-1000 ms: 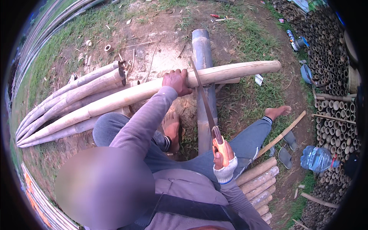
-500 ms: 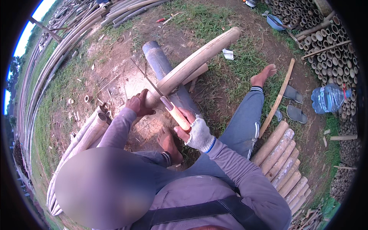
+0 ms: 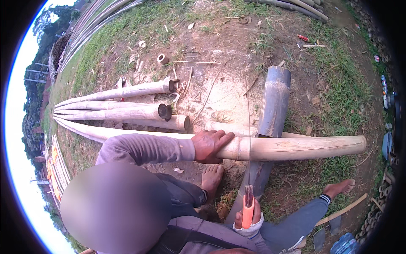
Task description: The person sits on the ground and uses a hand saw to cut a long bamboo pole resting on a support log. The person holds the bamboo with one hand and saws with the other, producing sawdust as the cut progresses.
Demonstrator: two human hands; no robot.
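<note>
A pale bamboo pole (image 3: 296,149) lies crosswise in front of me over a thick grey bamboo log (image 3: 274,101). My left hand (image 3: 209,146) is bare and closed over the pole, just left of a node. In my right hand (image 3: 249,218), which wears a white glove with bare fingertips, is the orange handle of a handsaw (image 3: 248,173). Its thin blade points away from me and crosses the pole close to that node, right of my left hand. Whether its teeth have cut in cannot be seen. A blurred oval hides the lower left.
Several cut bamboo poles (image 3: 139,112) lie to the left, open ends toward the middle. Pale sawdust (image 3: 228,101) covers the ground beyond the pole. A bamboo ring (image 3: 162,58) and a red object (image 3: 303,38) lie farther off. My bare foot (image 3: 212,178) is near the log.
The view has swung left, so the pole now appears nearly level. The saw handle sits nearer my body, with more blade on my side of the pole. Both hands keep their holds.
</note>
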